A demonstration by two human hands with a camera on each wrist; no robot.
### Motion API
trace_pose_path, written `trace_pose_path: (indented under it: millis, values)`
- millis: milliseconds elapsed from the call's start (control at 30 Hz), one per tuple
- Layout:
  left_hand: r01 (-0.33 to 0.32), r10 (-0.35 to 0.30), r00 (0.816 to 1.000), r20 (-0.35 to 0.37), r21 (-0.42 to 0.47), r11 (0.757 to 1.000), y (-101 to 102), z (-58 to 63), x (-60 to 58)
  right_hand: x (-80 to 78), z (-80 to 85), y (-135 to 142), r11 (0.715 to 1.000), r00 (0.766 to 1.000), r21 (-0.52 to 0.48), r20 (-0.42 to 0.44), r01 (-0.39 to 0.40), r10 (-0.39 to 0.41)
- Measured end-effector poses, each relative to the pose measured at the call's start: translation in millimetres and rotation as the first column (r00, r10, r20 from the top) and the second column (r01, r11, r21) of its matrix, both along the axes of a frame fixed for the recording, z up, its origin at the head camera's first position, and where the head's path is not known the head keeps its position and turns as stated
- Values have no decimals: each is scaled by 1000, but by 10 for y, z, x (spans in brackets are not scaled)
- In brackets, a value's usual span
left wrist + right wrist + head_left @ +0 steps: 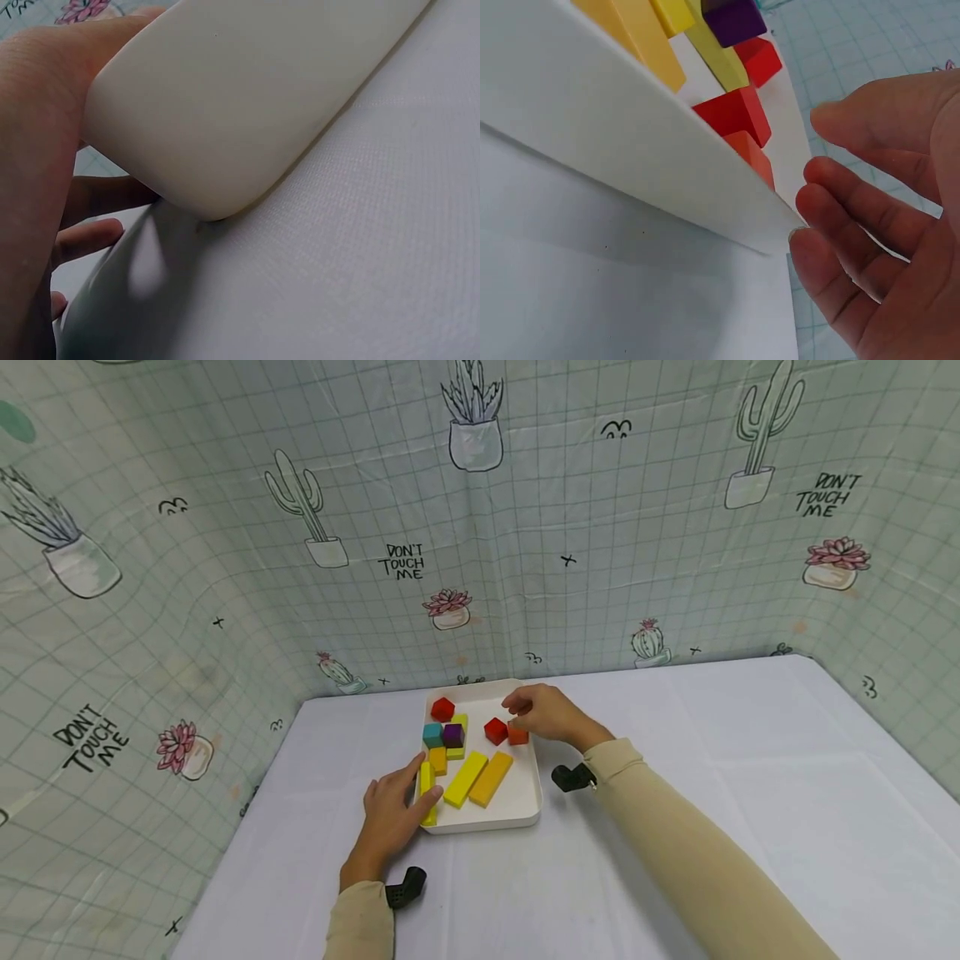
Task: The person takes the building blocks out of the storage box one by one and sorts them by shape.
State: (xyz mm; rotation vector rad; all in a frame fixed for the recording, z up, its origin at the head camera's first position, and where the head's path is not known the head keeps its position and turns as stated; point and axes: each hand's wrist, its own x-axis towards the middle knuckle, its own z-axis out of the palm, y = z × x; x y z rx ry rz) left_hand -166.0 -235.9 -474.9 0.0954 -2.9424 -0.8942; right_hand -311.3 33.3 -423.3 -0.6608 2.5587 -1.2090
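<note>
A white tray [517, 811] holds several coloured blocks. My left hand [392, 804] grips the tray's near-left side, thumb over the rim beside an upright yellow block [427, 777] and fingers outside. In the left wrist view the tray wall [225, 112] hides the thumb tip. My right hand [551, 712] hovers over the far-right rim, near an orange block [518, 735] and a red block [496, 731]. In the right wrist view its fingers [832, 262] are loosely bent, apart from the thumb, with nothing between them.
Inside the tray's left part are another red block [443, 709], a teal block [432, 735] and a purple block [453, 735]. A yellow bar [466, 779] and an orange-yellow bar [491, 779] lie near the middle. A white cloth covers the table [675, 760]; patterned fabric [525, 527] hangs behind.
</note>
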Motion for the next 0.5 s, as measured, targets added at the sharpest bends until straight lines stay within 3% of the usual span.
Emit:
trace_pose_path:
  millis: [333,500]
  values:
    - [-4,4,1000,1,-1,1000,6,-3,-6,3,-28,12,999,999,31,15,-33,33]
    - [-4,4,1000,5,-3,1000,6,-8,-6,18,-47,9,996,999,78,-17,-37,39]
